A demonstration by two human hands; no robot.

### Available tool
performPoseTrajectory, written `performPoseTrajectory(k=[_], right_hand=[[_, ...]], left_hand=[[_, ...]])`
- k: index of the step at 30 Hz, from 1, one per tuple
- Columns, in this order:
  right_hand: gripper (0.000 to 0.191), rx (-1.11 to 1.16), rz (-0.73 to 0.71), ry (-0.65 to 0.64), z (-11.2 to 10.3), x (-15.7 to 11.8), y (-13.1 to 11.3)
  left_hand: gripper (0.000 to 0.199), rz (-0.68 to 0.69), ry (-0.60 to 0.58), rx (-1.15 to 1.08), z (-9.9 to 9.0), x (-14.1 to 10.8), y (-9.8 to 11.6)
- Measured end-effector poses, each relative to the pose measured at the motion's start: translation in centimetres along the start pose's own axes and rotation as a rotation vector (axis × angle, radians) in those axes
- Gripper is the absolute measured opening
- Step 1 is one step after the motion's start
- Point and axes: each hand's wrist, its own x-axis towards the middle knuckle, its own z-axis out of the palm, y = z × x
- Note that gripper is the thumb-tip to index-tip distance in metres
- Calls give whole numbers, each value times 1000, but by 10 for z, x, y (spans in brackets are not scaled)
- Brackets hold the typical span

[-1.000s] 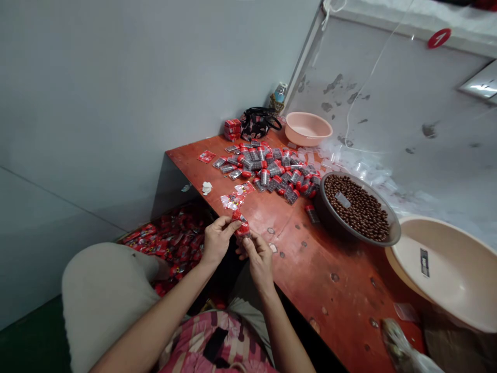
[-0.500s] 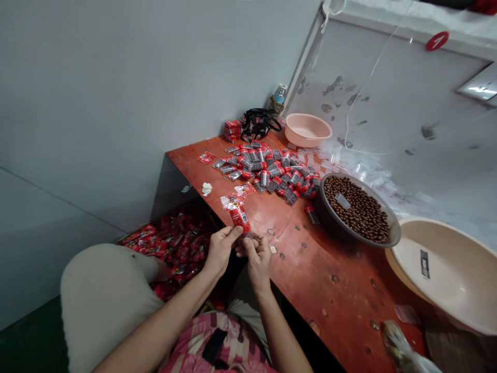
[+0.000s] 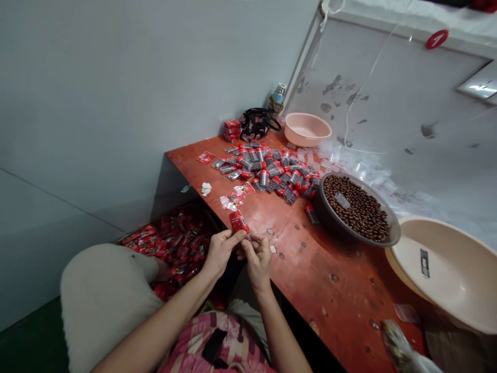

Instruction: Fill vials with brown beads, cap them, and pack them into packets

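A small red foil packet [image 3: 238, 223] stands up between my left hand [image 3: 221, 252] and my right hand [image 3: 258, 259], its lower end pinched in their fingertips. Just beyond it, several small red-and-clear wrappers [image 3: 233, 201] lie loose on the orange-red table [image 3: 310, 269]. A heap of small clear bottles with red caps [image 3: 267, 173] sits farther up the tabletop. Off to the right of my hands stands a dark bowl of brown round beads [image 3: 355, 207].
A pale pink basin [image 3: 430, 269] sits at the right table edge, and a smaller one [image 3: 306, 129] stands at the far end. Below the left table edge, a box holds many red packets [image 3: 174, 243]. A grey wall rises along the left side.
The red packet has gone from a bulky, curled shape to a flatter, shorter one, tilted slightly. My hands have drawn a little closer together and lower.
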Motion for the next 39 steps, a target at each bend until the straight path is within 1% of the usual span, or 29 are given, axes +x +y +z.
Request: performPoseTrajectory(k=[2,4,6,7,9,12,16,18,23,27,30,33,34,35,36,37,38,39], right_hand=[[20,144,82,-35,1,1,2],[20,248,148,-77,1,2,3],[21,284,180,-110,0,2,4],[22,278,177,-115,0,2,4],[23,233,144,-96,0,2,3],[22,182,116,-73,0,0,0],[28,235,181,-196,-3,-4,-5],[31,249,189,-227,-5,-6,-5],[20,240,177,-137,-4,-1,1],[20,252,214,-124,4,3,4],[22,245,227,-150,7,2,3],[23,214,212,-160,5,-1,1],[23,194,206,-159,3,-2,1],[21,173,201,-160,1,-2,0],[19,152,198,-163,-1,-3,0],[17,137,196,-169,-2,-3,-1],[15,126,195,-176,-3,-4,-1],[13,117,193,-182,-4,-4,-1]], left_hand=[[25,25,2,28,1,-5,-1],[24,4,-57,-10,2,-8,2],[25,-51,-112,-87,2,-10,5],[26,-76,-121,-120,2,-10,6],[28,-95,-93,-150,1,-8,6],[26,-75,-37,-137,-1,-6,4],[23,-31,23,-186,-5,-5,6],[22,-38,29,-220,-6,-5,7],[20,-82,8,-234,-5,-11,1],[22,-84,0,-245,-5,-14,1],[25,-68,47,-320,-15,-15,6],[30,-51,193,-432,-38,-18,5],[31,-72,243,-424,-47,-19,2],[31,-114,278,-371,-54,-20,0],[31,-159,290,-280,-60,-20,-2],[31,-165,295,-161,-64,-19,-2],[32,-127,290,-25,-65,-16,-1],[32,-57,284,91,-63,-11,4]])
